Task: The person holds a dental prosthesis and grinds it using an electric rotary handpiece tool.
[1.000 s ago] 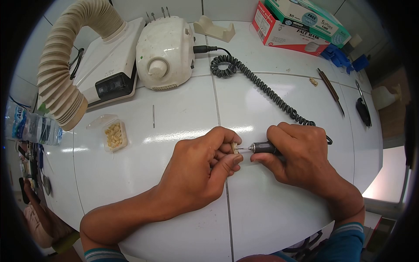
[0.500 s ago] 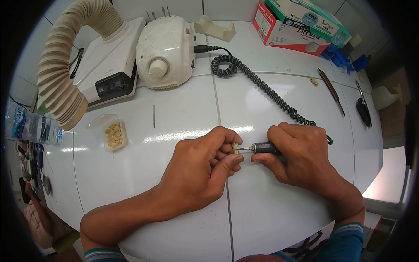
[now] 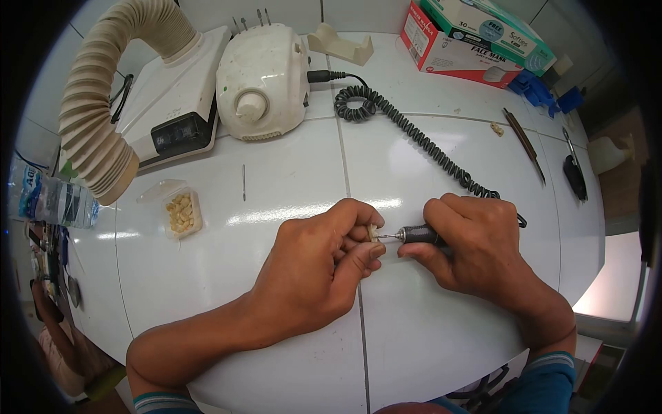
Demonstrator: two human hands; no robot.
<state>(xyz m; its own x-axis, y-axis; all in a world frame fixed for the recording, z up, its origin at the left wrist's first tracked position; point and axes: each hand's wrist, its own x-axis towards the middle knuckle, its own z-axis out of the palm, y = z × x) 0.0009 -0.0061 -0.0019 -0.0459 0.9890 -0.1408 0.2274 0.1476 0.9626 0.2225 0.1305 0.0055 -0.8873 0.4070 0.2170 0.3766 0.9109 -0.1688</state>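
Note:
Between the fingertips and thumb of my left hand [image 3: 319,262] is a small whitish tooth-like piece [image 3: 373,232]. My right hand [image 3: 472,241] grips a black rotary handpiece [image 3: 419,234], its thin metal bit pointing left. The tip of the bit meets the piece, though the exact contact is too small to make out. From the handpiece side, a coiled black cord [image 3: 431,147] runs up to a white control unit [image 3: 263,83] with a round knob.
An open small box [image 3: 182,212] of yellowish pieces lies left, near a thin metal rod [image 3: 243,183]. A ribbed hose [image 3: 89,103] arches at upper left. Mask boxes [image 3: 458,48], a brown-handled tool [image 3: 524,145] and a small piece [image 3: 496,129] lie upper right. Another person's arm [image 3: 58,324] shows lower left.
Both hands hold nearly the same pose, with only a very slight shift of the piece and the bit. At lower left the other person's arm has moved a little.

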